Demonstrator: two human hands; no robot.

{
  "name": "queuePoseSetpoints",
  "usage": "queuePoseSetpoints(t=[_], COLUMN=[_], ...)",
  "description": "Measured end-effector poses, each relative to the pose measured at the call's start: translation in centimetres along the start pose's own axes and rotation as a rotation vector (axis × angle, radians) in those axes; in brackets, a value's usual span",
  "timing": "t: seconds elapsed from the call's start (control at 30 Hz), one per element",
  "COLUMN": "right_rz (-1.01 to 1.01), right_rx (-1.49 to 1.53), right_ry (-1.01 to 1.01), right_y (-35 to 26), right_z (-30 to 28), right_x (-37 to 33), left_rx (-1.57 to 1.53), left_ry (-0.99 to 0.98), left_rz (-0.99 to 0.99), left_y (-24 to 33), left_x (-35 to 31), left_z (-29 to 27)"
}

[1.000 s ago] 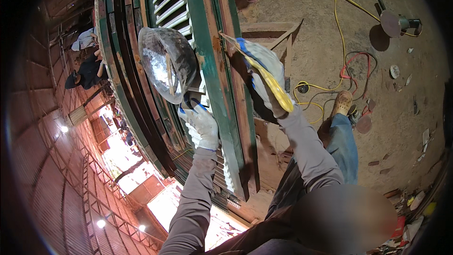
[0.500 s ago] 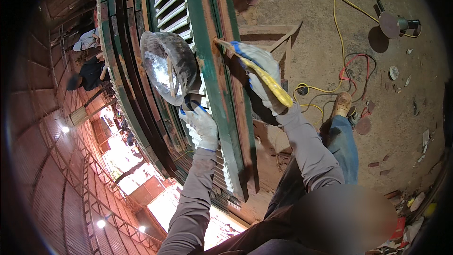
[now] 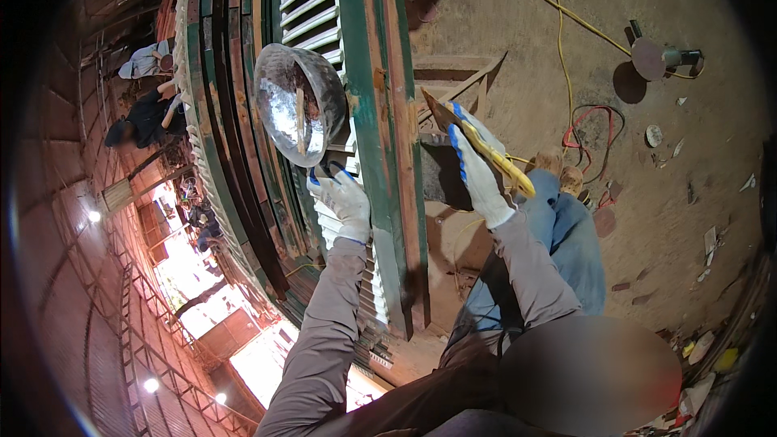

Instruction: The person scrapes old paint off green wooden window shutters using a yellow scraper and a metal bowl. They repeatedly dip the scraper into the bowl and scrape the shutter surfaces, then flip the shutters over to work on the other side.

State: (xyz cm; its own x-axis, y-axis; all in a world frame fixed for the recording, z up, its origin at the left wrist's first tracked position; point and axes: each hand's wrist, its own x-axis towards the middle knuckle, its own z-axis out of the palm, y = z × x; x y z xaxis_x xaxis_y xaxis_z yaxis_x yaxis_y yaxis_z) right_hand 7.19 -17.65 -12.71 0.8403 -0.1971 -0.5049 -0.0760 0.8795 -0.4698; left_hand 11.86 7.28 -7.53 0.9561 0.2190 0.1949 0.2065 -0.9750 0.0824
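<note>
My left hand [image 3: 344,206], in a white glove with blue fingertips, grips the near rim of a round metal bowl [image 3: 328,105]. The bowl is tilted, its inside is shiny and smeared, and a thin stick [image 3: 299,121] lies in it. My right hand [image 3: 483,178], gloved likewise, is closed around a putty knife [image 3: 520,180] with a yellow handle. Its brown-stained blade points at a green wooden shutter frame [image 3: 368,146] but stands apart from it. Bare reddish wood and small brown patches mark the frame's edge. White slats [image 3: 312,0] fill the frame behind the bowl.
More frames [image 3: 214,97] stand stacked on the left, with people [image 3: 150,121] beyond them. An angular wooden piece [image 3: 461,69] lies on the floor. A yellow cord [image 3: 562,48] runs to a disc sander [image 3: 651,59]. Scraps and debris [image 3: 712,251] are scattered at the right.
My right hand has drawn the putty knife away from the frame's edge, to the right. My left hand still holds the bowl. My legs have shifted, and the view has turned slightly.
</note>
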Motion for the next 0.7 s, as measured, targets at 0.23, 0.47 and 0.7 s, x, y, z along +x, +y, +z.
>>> queuePoseSetpoints(t=[0.23, 0.47, 0.7], right_rz=[-0.120, 0.014, -0.159], right_rx=[-0.093, 0.017, -0.451], right_ry=[-0.043, -0.165, -0.174], right_y=[1.3, 1.5, -1.4], right_z=[4.0, 3.5, 4.4], right_x=[5.4, 4.6, 15.3], left_rx=[-0.095, -0.038, 0.096], left_ry=[0.003, 0.007, -0.347], left_rz=[0.011, -0.006, -0.156], left_y=[0.0, -1.1, 2.2], left_x=[0.2, -0.9, 0.3], left_z=[0.6, 0.3, -2.2])
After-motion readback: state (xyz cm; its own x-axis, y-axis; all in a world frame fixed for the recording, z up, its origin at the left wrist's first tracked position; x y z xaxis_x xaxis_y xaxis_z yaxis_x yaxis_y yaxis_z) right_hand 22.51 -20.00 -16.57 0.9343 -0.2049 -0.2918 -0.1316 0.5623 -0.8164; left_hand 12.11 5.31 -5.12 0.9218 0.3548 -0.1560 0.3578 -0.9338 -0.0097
